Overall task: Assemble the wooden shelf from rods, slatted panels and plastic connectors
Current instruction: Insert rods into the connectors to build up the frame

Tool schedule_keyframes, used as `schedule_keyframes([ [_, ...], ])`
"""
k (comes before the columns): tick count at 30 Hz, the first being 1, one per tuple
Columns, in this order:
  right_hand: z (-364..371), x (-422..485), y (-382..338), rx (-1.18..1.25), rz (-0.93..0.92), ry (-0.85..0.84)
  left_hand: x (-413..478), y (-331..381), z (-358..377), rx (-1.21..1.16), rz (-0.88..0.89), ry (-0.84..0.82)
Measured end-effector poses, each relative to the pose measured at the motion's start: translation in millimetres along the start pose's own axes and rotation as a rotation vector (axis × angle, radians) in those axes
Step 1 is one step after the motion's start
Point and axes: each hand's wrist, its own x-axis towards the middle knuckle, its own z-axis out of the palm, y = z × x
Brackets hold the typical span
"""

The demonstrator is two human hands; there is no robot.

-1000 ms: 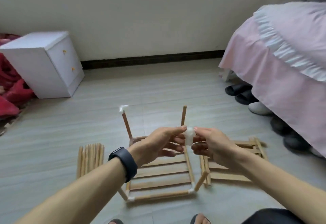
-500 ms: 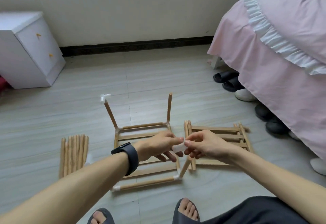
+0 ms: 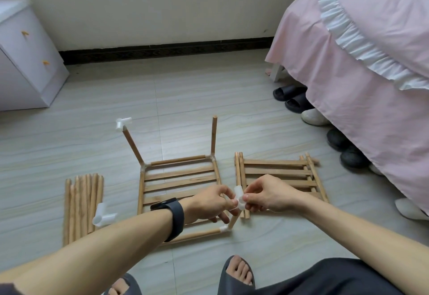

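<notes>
A partly built shelf frame [image 3: 178,174] lies on the floor, a slatted panel with rods plugged into white corner connectors. Two rods stand up at its far corners; the left one [image 3: 132,143] carries a white connector [image 3: 122,124], the right one [image 3: 213,136] is bare. At the near right corner a short rod [image 3: 233,221] rises. My left hand [image 3: 212,204] and my right hand [image 3: 267,193] both pinch a white plastic connector [image 3: 239,198] at that rod's top. A second slatted panel [image 3: 278,174] lies to the right.
A bundle of loose rods [image 3: 81,204] lies left of the frame with a spare white connector [image 3: 103,218] beside it. A white cabinet [image 3: 25,62] stands far left, a pink-covered bed [image 3: 359,62] on the right with shoes [image 3: 292,99] under it. My feet [image 3: 239,273] are below.
Both hands with the white connector have come down from above the frame to the top of the near right rod. The view has tilted down.
</notes>
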Motion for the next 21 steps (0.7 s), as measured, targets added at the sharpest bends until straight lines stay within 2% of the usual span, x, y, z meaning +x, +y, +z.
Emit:
schedule_keyframes([
  [8, -4, 4, 1, -0.02, -0.011, -0.011, 5, -5, -5, -0.021, 0.023, -0.02],
  [16, -5, 3, 5, -0.055, 0.007, 0.0, 17, -13, -1, 0.095, 0.108, 0.032],
  [21, 1, 4, 5, -0.119, 0.011, -0.009, 21, -19, 2, 0.25, 0.12, 0.045],
])
